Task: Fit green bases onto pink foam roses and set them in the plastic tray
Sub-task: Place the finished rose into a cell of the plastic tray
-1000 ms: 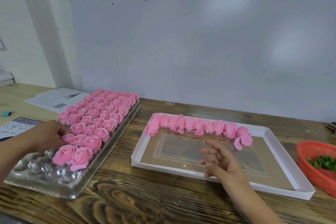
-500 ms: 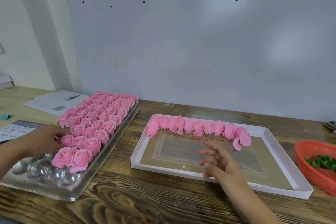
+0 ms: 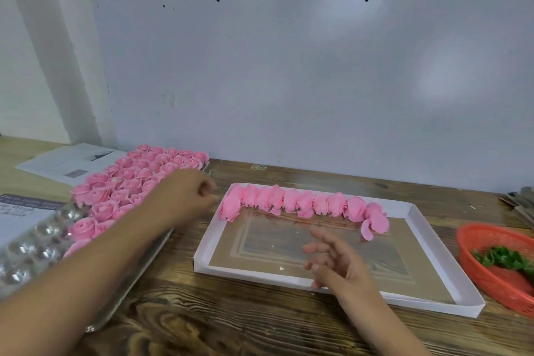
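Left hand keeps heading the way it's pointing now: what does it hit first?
Probably the first rose at the left end of the row in the white box; the left hand points right toward it. Depth is unclear.

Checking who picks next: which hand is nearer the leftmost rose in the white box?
Left. The left hand is just left of the leftmost rose, nearly touching. The right hand hovers over the white box, nearer the person.

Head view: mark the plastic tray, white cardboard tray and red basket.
plastic tray (image 3: 31, 251): head view, bare clear cups at near end
white cardboard tray (image 3: 450, 264): head view, right wall
red basket (image 3: 474, 230): head view, near-left rim
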